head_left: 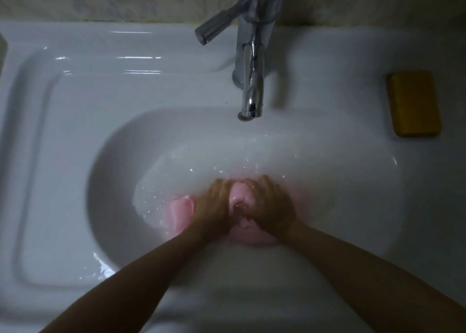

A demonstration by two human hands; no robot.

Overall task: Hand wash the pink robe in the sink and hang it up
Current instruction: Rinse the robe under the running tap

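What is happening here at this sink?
A person is washing a shiny pink robe in the white ceramic sink. The left hand and the right hand both grip bunched folds of it, close together in the water near the basin's front. A chrome tap stands behind; a yellow rectangular block, perhaps soap, lies on the right ledge. The robe is not yet hung up.

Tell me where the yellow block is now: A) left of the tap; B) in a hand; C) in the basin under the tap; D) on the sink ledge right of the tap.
D: the yellow block lies on the ledge right of the tap; left hand and right hand grip the pink robe.
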